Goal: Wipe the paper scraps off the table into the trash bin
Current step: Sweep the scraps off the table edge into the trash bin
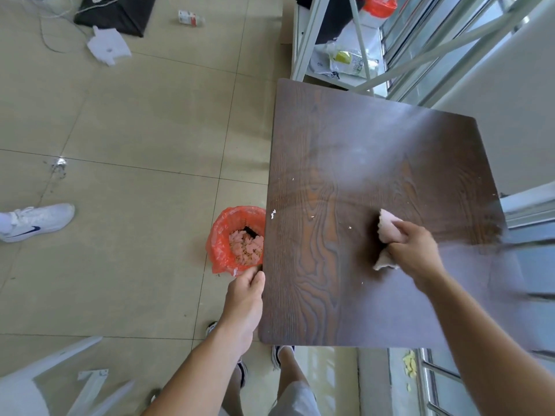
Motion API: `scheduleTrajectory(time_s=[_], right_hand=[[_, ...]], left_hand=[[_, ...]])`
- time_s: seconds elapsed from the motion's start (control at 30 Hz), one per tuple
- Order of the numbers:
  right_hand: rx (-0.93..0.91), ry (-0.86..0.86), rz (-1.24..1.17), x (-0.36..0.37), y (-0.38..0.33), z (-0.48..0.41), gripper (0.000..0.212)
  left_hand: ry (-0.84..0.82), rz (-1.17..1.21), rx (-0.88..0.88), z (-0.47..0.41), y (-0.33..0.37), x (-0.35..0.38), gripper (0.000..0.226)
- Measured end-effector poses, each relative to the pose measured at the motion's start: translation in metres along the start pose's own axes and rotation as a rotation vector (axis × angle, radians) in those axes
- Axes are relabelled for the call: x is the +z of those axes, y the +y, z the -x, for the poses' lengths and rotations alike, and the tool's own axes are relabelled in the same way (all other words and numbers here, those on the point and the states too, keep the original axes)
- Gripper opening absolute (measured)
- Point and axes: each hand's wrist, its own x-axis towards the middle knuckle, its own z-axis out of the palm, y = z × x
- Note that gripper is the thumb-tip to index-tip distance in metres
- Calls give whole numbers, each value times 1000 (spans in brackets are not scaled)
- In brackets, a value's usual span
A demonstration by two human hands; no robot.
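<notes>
While the right hand (411, 250) bunches a pale pink cloth (387, 232) in closed fingers and presses it on the dark wood-grain table (345, 145) at about four o'clock of the tabletop, the left hand (244, 295) curls its fingers around the table's left edge at about eight o'clock, gripping the rim. Small white paper scraps (273, 214) lie on the top: one at the left edge at nine o'clock, one fleck just left of the cloth, and a few tiny specks farther up and down. Just beside the left edge, partly under it, the trash bin (228, 241) stands on the floor, lined with an orange-red bag and holding pinkish scraps. Glare washes the table's upper right. Beige floor tiles (135, 130) with thin dark joints fill the left of the view. At ten o'clock lies a white foam piece (109, 48), with a black bag (117, 13) and loose cords beyond it, and a small bottle (190, 18) at eleven o'clock whose label is too blurred to read. At one o'clock a white metal rack (312, 40) holds plastic packets with illegible print. A white sneaker (33, 222) with a dark swoosh sits at nine o'clock. Window frames run down the right side.
</notes>
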Motion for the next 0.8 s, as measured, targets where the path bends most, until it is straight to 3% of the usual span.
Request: scheduleTrajectory(time_s=[0.17,0.53,0.67,0.8], right_hand=[[-79,5,-175,72,-48,19,34],[-187,-104,-181,212,-136,41,47],[-223,-125,-167,210,-156,49,14],[-236,-154,-355,147,-162,53,21]], left_hand=[[-6,-7,-11,1,0,-4,38],[-8,-13,-44,0,2,-7,26],[-20,-27,-63,-2,3,-8,26],[-74,-14,-26,0,3,-9,27]])
